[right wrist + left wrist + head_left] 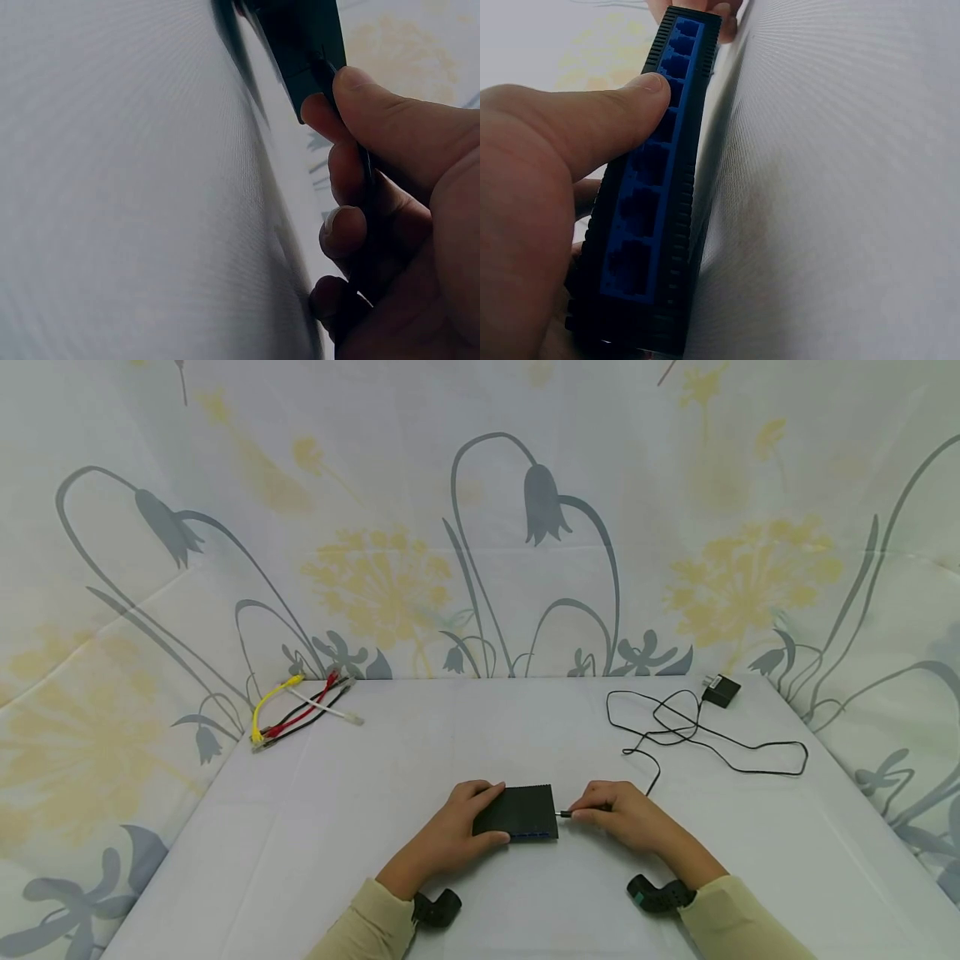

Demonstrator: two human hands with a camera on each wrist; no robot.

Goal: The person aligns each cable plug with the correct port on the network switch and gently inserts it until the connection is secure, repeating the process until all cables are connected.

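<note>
My left hand (467, 827) grips the left end of a black network switch (525, 812), thumb along its near side. In the left wrist view a row of several blue ports (651, 163) runs along that side, and the thumb lies over part of it. From the right, my right hand (618, 814) pinches the thin black power plug (564, 814) between thumb and fingers, its tip right at the switch's right end. The right wrist view has the plug (324, 73) against the switch's end face (304, 56), with the cord running back through the curled fingers.
A black power adapter (722, 691) lies at the back right, its looped cord (690, 737) spread over the white table (360, 827). At the back left lie several short network cables (303, 714), yellow, red, black and white. A flower-patterned curtain (480, 568) stands behind the table.
</note>
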